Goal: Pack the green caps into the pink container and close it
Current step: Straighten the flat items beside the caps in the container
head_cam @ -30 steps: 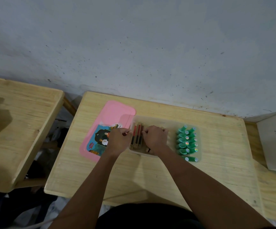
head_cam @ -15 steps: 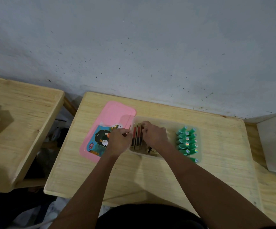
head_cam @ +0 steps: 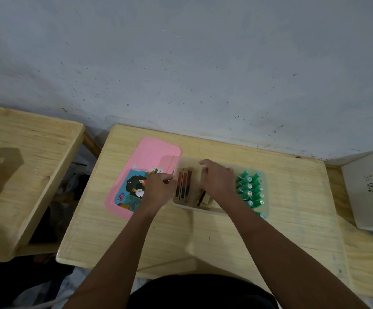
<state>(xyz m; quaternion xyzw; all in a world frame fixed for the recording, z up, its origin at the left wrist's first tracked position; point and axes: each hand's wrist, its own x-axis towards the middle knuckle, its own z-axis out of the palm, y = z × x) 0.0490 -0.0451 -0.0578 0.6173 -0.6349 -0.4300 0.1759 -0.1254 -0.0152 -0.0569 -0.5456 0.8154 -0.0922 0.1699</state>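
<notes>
Currently we are looking down at a wooden desk standing against a pale, speckled wall.

- A translucent container is sitting near the middle of the desk, open on top.
- Its pink lid is lying flat on the desk just beside the container's left wall, with a colourful picture label on its near half.
- The green caps are sitting packed in rows in the right end of the container. One more is lying by its near right corner.
- Narrow brown-and-red boxes are standing side by side in the container's left end, with another leaning under the wrist.

Hands:
- The left hand is resting with its fingers curled at the container's left rim, partly over the lid. We cannot tell whether it is gripping the rim or is simply clenched.
- The right hand is reaching over the middle of the container, between the boxes and the caps, with fingers bent downward. We cannot tell whether it is grasping anything beneath.

We are also noting a second wooden desk at the left and a white box with handwriting at the right.
</notes>
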